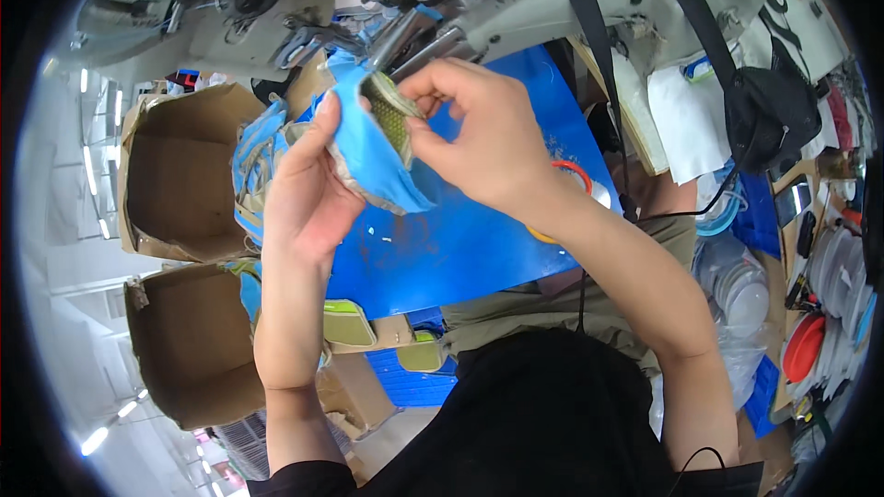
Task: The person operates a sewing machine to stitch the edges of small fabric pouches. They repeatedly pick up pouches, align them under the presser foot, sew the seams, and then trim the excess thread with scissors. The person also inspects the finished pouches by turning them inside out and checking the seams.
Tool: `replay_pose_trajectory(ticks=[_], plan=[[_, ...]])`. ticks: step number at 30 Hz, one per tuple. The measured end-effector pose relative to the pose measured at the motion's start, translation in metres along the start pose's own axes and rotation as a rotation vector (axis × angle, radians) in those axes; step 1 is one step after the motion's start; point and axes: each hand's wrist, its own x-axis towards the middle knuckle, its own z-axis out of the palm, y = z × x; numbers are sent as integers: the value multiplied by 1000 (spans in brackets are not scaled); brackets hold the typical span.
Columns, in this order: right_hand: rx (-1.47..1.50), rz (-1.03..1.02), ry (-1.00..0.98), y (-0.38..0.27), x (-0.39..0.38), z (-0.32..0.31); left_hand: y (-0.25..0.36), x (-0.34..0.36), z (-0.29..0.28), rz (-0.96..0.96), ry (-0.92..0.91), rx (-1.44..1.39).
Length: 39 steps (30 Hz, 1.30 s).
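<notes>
My two hands hold up a blue fabric piece [364,143] with olive mesh on its inner side; its curved, pocket-like form resembles a shoe upper. Fingers and thumb of my left hand [313,179] close round its left side. At the mesh edge on the right, my right hand [488,124] pinches the material between thumb and fingers. Just beyond the piece are the metal parts of a sewing machine [516,23]. To the left of my left hand hangs a bunch of similar blue and beige pieces [256,161].
A blue work surface [414,262] lies below my hands. On the left stand two open cardboard boxes, an upper one [180,175] and a lower one [189,345]. A red-orange loop [577,170] shows beside my right forearm. A black pouch [773,120] hangs at the right.
</notes>
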Motion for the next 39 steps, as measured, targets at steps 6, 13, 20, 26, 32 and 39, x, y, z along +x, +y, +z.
replay_pose_trajectory(ticks=[6,13,20,26,32,39], plan=[[-5,-20,28,5,-2,3,-13,-3,20,93,78,151],[-27,-20,20,2,-2,5,-27,-2,28,239,132,285],[-58,4,-9,-2,-4,7,-23,-2,21,226,81,314],[-110,-30,55,-4,6,13,-14,16,20,245,30,340],[40,77,186,0,-7,26,-3,19,12,154,41,345],[357,344,232,12,-20,42,4,18,9,117,61,484]])
